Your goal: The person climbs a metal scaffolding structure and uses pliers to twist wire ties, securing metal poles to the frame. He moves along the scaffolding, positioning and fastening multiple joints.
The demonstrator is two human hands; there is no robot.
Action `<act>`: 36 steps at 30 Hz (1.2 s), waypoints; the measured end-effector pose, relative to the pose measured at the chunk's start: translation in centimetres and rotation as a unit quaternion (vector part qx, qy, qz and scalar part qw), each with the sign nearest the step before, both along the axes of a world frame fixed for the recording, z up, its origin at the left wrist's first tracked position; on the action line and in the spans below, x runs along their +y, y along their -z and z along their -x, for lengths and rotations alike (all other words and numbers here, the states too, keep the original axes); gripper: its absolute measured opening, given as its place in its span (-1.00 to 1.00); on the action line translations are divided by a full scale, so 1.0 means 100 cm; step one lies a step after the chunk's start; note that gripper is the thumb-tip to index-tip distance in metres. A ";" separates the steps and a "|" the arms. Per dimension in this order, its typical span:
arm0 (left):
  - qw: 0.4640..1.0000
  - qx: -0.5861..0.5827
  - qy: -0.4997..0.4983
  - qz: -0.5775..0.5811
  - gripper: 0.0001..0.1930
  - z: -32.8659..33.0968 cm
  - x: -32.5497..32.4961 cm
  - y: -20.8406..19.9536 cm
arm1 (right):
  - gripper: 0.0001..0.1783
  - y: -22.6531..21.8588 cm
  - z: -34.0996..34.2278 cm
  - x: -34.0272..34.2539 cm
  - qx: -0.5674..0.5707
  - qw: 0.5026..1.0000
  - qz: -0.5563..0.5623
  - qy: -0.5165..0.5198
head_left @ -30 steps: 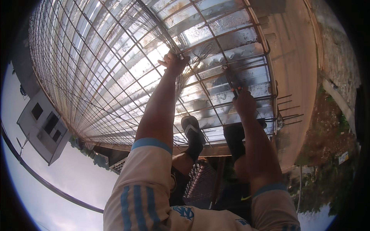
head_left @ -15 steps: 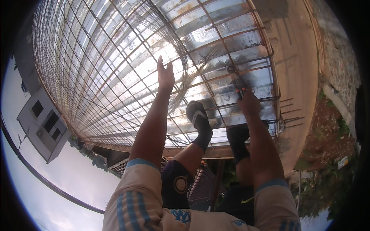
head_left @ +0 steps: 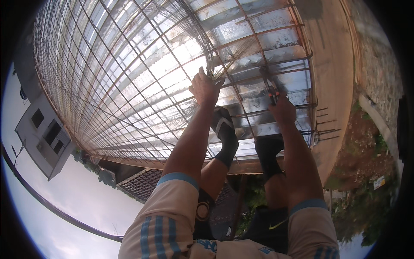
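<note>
My left hand [head_left: 206,89] is at a long bundle of thin tie wire [head_left: 200,32], its fingers bent around the strands and the thumb on their right side. The bundle's loose ends fan out below and to the right of it. In my right hand [head_left: 283,110] is a pair of pincers [head_left: 271,89] with orange and black handles, their head pointing away over the bars. Both hands are above a rusty rebar mesh [head_left: 235,84] laid over shiny corrugated metal decking [head_left: 276,39].
My left foot [head_left: 223,121] and right foot [head_left: 268,149] stand on the mesh near the edge. Bar ends [head_left: 330,131] stick out past the right side over a brown ledge [head_left: 330,64]. A tiled roof [head_left: 144,184] and a pale house [head_left: 45,138] lie beyond the edge.
My left hand has moved right and closed in on the wire bundle, from stretched fingers to bent ones. My right hand, still gripping the pincers, has shifted slightly right.
</note>
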State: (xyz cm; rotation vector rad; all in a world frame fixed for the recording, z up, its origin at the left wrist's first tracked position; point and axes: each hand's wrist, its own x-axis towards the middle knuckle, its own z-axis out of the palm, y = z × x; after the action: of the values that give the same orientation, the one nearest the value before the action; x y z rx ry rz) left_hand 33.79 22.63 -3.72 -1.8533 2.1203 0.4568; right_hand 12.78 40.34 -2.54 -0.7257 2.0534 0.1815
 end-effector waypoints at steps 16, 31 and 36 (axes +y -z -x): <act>0.951 0.182 -0.113 -0.224 -0.78 -0.108 0.017 -0.114 | -0.45 -0.112 0.016 0.012 -0.052 0.991 0.051 -0.110; 0.929 0.122 -0.126 -0.326 -0.63 -0.108 0.050 -0.131 | -0.59 -0.334 0.072 0.077 -0.011 0.984 -0.147 -0.098; 0.922 0.144 -0.114 -0.340 -0.55 -0.113 0.047 -0.129 | -0.59 -0.357 0.082 0.104 -0.011 0.980 -0.146 -0.134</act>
State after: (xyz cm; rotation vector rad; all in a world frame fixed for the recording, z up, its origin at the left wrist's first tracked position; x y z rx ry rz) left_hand 45.12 27.34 9.15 -1.6666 1.5769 1.3924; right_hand 4.53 50.69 33.19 -0.8124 1.8489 0.6122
